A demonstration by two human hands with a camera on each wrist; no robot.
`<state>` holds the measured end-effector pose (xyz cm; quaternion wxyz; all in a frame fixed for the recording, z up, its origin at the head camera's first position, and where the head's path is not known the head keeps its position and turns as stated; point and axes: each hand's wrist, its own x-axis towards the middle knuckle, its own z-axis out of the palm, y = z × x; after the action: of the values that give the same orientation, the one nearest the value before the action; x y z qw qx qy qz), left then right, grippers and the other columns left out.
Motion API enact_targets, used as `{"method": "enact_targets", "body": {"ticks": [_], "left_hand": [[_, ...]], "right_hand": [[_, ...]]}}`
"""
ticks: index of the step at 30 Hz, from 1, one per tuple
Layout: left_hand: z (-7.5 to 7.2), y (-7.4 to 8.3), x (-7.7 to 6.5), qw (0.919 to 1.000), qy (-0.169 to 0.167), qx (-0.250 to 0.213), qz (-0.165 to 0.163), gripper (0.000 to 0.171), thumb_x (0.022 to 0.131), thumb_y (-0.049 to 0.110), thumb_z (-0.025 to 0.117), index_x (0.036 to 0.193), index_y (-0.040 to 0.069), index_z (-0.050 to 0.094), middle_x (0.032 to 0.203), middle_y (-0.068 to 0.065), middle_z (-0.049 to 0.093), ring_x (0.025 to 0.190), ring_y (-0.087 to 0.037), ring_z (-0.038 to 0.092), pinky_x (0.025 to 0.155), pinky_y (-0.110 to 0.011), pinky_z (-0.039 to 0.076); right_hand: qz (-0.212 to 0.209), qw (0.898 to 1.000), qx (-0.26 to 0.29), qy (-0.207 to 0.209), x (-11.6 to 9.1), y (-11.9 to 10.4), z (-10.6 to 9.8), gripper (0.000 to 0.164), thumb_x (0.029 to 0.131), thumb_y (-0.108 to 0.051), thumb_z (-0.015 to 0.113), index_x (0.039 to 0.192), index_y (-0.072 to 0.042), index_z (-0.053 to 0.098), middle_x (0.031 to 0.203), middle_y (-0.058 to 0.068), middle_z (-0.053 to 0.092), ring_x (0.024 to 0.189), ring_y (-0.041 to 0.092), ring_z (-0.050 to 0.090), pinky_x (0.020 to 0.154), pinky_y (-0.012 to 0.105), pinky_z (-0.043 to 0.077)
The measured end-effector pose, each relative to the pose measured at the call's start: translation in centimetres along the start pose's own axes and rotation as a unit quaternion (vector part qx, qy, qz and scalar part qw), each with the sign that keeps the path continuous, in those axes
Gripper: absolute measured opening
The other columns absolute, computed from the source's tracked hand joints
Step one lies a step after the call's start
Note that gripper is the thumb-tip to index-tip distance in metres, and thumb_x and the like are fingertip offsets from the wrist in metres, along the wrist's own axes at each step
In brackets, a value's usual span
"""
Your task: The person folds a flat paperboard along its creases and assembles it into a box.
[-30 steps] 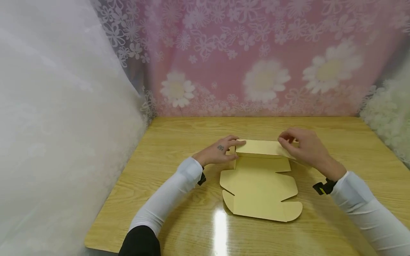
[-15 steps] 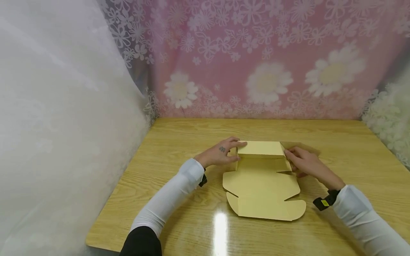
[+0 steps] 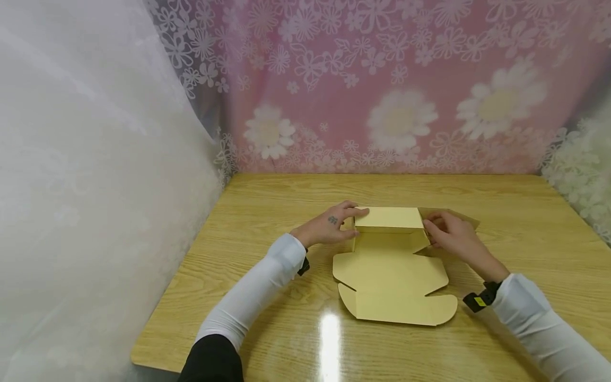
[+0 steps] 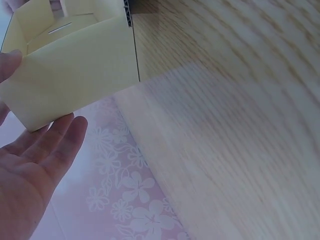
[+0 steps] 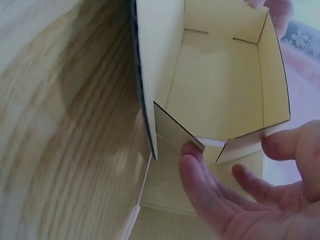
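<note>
A person is handling a partly folded yellow cardboard box (image 3: 391,270) on a wooden worktop (image 3: 286,339).
Nearest, the flat front panel (image 3: 393,307) is lying on the worktop, its rounded tabs (image 3: 441,307) spreading sideways. Farther, the right grip (image 3: 451,233) is pinching at the end flaps (image 5: 239,146), bending its fingers, while the left grip (image 3: 326,225) is pinching the opposite end of the raised part (image 3: 391,217). Behind all, a pink flowered cloth (image 3: 329,111) is hanging.

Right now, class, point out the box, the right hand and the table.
Box (image 3: 392,273), head view: on its flat panel.
Right hand (image 3: 457,236), head view: on its back.
Table (image 3: 286,339), head view: on its wood-grain top.
</note>
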<state>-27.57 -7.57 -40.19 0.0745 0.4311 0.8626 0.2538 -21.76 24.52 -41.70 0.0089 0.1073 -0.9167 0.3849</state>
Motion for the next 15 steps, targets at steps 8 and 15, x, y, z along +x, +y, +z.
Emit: {"method": "enact_targets", "body": {"ticks": [8, 15], "left_hand": [[0.1, 0.1, 0.0, 1.0, -0.003, 0.001, -0.001, 0.059, 0.094, 0.024, 0.058, 0.147, 0.021, 0.033, 0.147, -0.01, 0.027, 0.106, -0.023, 0.053, 0.078, -0.026, 0.046], [0.2, 0.3, 0.0, 1.0, -0.002, 0.001, -0.009, 0.058, 0.094, 0.023, 0.057, 0.147, 0.021, 0.033, 0.149, -0.012, 0.025, 0.118, -0.021, 0.047, 0.084, -0.028, 0.046]], "right_hand": [[-0.068, 0.992, -0.071, 0.079, 0.1, -0.7, 1.0, 0.033, 0.098, -0.025, 0.046, 0.114, -0.002, 0.062, 0.093, 0.013, 0.069, 0.078, 0.027, 0.068, 0.068, 0.046, 0.052], [-0.099, 0.988, -0.073, 0.098, 0.2, -0.9, 1.8, 0.026, 0.097, -0.012, 0.045, 0.1, 0.003, 0.067, 0.072, 0.005, 0.068, 0.062, 0.017, 0.064, 0.053, 0.03, 0.05]]}}
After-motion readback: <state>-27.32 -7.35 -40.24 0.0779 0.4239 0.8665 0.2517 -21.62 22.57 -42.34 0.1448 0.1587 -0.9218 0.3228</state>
